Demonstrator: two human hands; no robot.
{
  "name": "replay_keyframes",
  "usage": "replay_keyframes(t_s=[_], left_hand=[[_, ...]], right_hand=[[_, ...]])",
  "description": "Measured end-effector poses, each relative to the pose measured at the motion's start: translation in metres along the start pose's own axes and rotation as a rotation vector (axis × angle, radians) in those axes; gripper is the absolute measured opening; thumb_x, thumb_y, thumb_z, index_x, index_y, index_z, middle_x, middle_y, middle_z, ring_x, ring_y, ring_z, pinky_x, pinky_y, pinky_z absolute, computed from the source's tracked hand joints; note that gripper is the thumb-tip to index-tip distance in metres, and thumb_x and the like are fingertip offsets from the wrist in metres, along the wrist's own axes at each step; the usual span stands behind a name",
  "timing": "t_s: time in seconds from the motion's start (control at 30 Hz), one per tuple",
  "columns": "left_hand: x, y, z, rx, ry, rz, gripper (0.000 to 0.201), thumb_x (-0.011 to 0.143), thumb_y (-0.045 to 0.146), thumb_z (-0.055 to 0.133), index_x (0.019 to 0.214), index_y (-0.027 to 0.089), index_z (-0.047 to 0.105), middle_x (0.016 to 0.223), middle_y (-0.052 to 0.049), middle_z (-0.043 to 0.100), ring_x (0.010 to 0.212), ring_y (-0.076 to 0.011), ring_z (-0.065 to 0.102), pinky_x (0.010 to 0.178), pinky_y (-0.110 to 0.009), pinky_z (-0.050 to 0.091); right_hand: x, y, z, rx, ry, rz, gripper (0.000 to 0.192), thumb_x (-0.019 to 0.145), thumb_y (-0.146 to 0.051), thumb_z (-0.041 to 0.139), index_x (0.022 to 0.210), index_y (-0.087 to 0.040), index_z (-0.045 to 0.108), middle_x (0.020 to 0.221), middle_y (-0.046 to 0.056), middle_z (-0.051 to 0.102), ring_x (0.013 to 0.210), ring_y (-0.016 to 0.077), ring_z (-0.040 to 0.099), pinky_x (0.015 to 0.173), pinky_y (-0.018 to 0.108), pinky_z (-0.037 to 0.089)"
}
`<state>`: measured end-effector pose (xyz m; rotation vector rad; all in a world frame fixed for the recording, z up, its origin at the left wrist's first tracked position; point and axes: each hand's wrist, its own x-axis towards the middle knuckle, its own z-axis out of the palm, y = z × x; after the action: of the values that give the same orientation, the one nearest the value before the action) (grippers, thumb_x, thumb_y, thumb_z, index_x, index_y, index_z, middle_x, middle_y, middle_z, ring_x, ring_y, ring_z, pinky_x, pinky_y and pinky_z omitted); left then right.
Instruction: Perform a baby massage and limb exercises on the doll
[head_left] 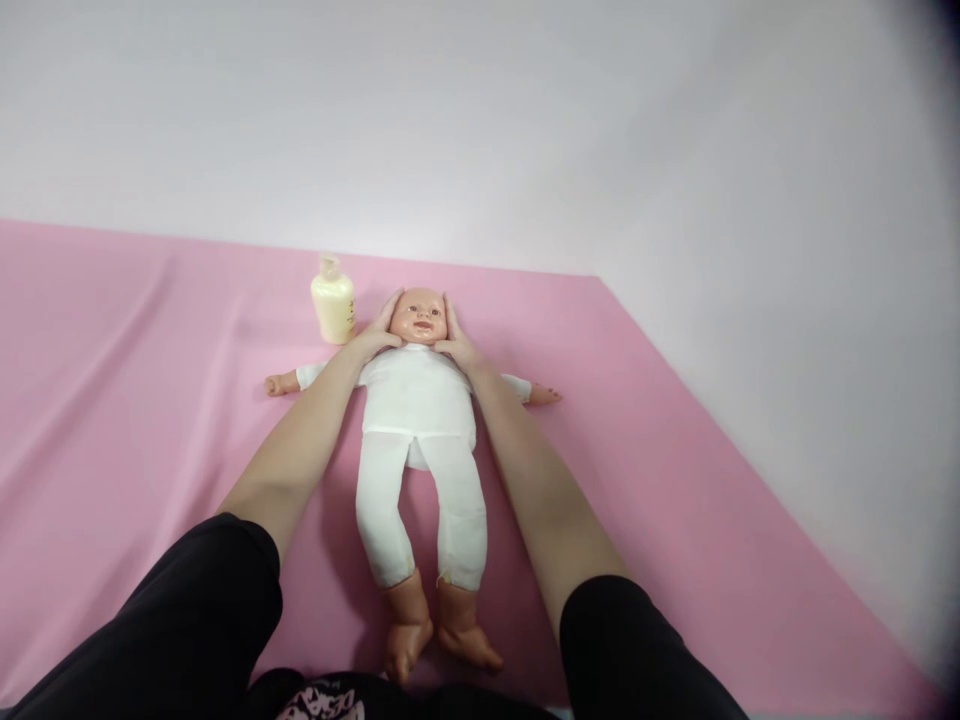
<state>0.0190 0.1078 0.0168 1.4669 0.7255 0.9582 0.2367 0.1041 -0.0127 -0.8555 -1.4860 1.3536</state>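
Note:
A baby doll (418, 395) in white clothes lies on its back, its arms spread out to the sides and its bare feet toward me. My left hand (380, 330) cups the left side of the doll's head (418, 315), thumb near the chin and fingers up along the side. On the other side my right hand (456, 338) holds the head in the same way. Between both palms the face points upward. The fingertips behind the head are partly hidden.
A pump bottle (333, 305) of pale yellow liquid stands just left of the doll's head. Beneath everything is a pink cloth (637, 450) with folds at the left. A plain whitish surface (480, 130) lies beyond its far and right edges.

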Motion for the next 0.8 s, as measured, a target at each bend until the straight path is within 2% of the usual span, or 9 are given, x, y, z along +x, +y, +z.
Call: replay_keyframes(t_s=[0.2, 0.47, 0.63, 0.8], left_hand=[[0.001, -0.004, -0.005, 0.090, -0.016, 0.026, 0.139, 0.060, 0.030, 0.088, 0.165, 0.038, -0.003, 0.175, -0.005, 0.012, 0.159, -0.0349, 0.022, 0.127, -0.047, 0.027], [-0.004, 0.006, 0.001, 0.247, 0.026, 0.044, 0.142, 0.060, 0.039, 0.092, 0.165, 0.037, -0.003, 0.175, -0.004, 0.008, 0.159, -0.0352, 0.019, 0.129, -0.045, 0.023], [-0.004, 0.006, 0.001, 0.278, 0.027, 0.066, 0.142, 0.059, 0.039, 0.093, 0.166, 0.035, -0.001, 0.175, -0.006, 0.009, 0.160, -0.0352, 0.018, 0.130, -0.045, 0.021], [-0.004, 0.007, 0.001, 0.264, 0.016, 0.069, 0.141, 0.059, 0.039, 0.092, 0.166, 0.035, 0.001, 0.175, -0.006, 0.007, 0.160, -0.0357, 0.016, 0.130, -0.045, 0.020]], right_hand=[[0.007, 0.009, -0.009, 0.026, -0.046, -0.063, 0.142, 0.059, -0.028, 0.086, 0.164, -0.040, -0.008, 0.174, -0.004, 0.012, 0.156, 0.0316, 0.031, 0.128, 0.053, 0.030], [0.002, 0.002, -0.002, -0.019, 0.003, -0.053, 0.150, 0.057, -0.040, 0.096, 0.164, -0.038, -0.010, 0.173, 0.002, 0.020, 0.156, 0.0322, 0.031, 0.130, 0.051, 0.027], [0.003, 0.003, -0.001, -0.063, 0.022, -0.059, 0.153, 0.056, -0.045, 0.097, 0.164, -0.037, -0.011, 0.172, 0.005, 0.020, 0.155, 0.0323, 0.033, 0.129, 0.052, 0.030], [0.002, 0.002, -0.002, -0.073, 0.025, -0.060, 0.153, 0.055, -0.045, 0.098, 0.164, -0.038, -0.010, 0.172, 0.004, 0.020, 0.156, 0.0318, 0.032, 0.129, 0.051, 0.029]])
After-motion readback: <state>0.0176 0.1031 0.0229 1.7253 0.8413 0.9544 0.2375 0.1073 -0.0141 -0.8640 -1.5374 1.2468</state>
